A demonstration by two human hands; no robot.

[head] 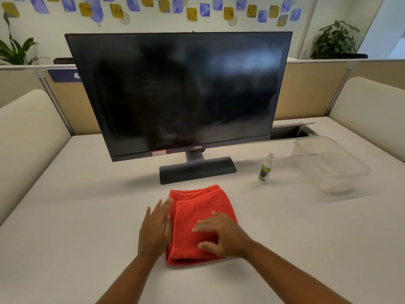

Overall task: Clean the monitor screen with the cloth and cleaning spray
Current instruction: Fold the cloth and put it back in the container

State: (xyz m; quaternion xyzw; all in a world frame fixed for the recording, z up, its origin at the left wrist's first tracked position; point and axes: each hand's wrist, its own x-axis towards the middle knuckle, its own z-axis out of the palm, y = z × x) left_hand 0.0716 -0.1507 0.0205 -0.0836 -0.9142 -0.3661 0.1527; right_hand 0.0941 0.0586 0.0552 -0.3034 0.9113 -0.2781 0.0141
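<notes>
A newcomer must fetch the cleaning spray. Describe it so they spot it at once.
Find the monitor on the desk. Just right of its stand stands the spray bottle, with a clear tub further right. It is small, upright, white, green-labelled.

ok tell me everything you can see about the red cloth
The red cloth is a textured, towel-like fabric, folded into a thick rectangle with layered edges showing at its far end. It lies flat on the pale desk, in front of the monitor's stand. The right hand rests on its near right part with fingers spread; the left hand, fingers straight, is at its left edge.
</notes>
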